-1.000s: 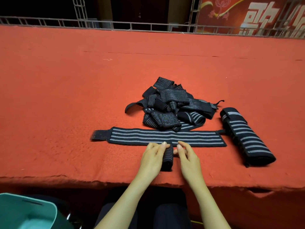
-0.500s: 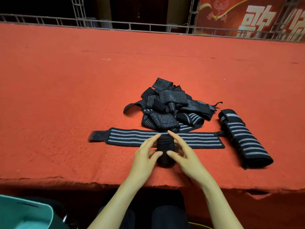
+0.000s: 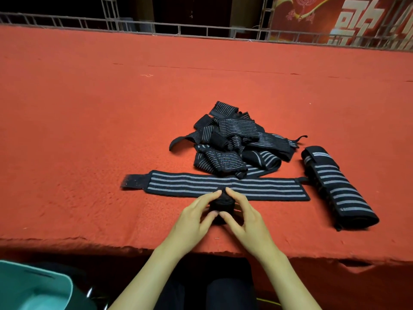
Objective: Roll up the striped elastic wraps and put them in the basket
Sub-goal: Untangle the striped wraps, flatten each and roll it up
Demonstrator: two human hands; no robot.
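Thumbs have drawn together on the rolled wrap (image 3: 222, 203), with the grip of left hand (image 3: 192, 222) and right hand (image 3: 248, 220) clamped round it near the worktop (image 3: 89, 153) front edge.

Head camera, wide-angle, facing forward-down across red table (image 3: 89, 135), near edge close.

A red banner (image 3: 317, 30) beyond the far right corner of the table (image 3: 89, 113) carries large pale Chinese characters (image 3: 357, 25). The picture's top edge crops them. The first resembles 歌; the next cannot be read.
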